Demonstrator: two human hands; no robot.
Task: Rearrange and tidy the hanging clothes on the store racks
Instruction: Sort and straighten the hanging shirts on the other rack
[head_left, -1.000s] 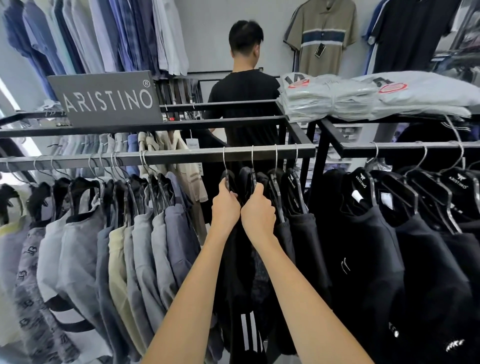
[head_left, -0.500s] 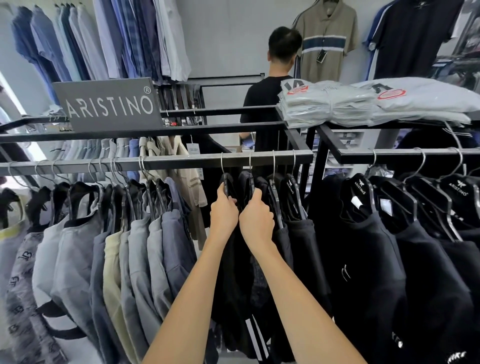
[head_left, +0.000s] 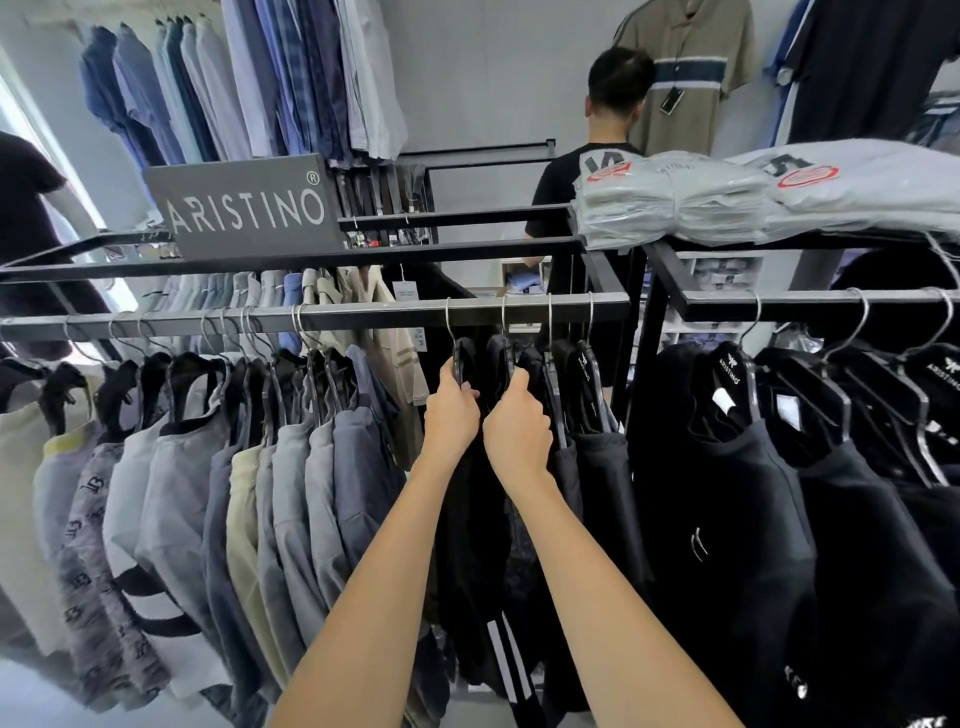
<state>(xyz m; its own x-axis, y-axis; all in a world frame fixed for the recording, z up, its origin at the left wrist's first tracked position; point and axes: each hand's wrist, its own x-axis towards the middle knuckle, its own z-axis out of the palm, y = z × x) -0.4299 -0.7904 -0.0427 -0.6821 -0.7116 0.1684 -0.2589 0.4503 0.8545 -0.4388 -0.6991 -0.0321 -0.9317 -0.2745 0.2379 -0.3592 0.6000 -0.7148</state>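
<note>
Here, in the head view, the left hand (head_left: 451, 415) and the right hand (head_left: 517, 428) sit side by side, nearly touching, under the front rail (head_left: 363, 314) of the rack. Each has its fingers curled round the shoulder of a black hanger: the left hand grips the left hanger (head_left: 457, 358), the right hand the next hanger (head_left: 506, 358) along. The dark garments (head_left: 597, 483) they carry hang straight down below the wrists, long axis vertical, while the rail runs left to right across the view. That is the relation the next move seems to turn on: the hooks can only slide along the rail. To the left hangs a packed run of grey and cream shirts (head_left: 291, 493), with a bare stretch of rail between it and the left hand; to the right, two more black hangers sit close by the right hand. The left hand is nearer the open stretch, so spacing probably means drawing its hanger leftward.
</note>
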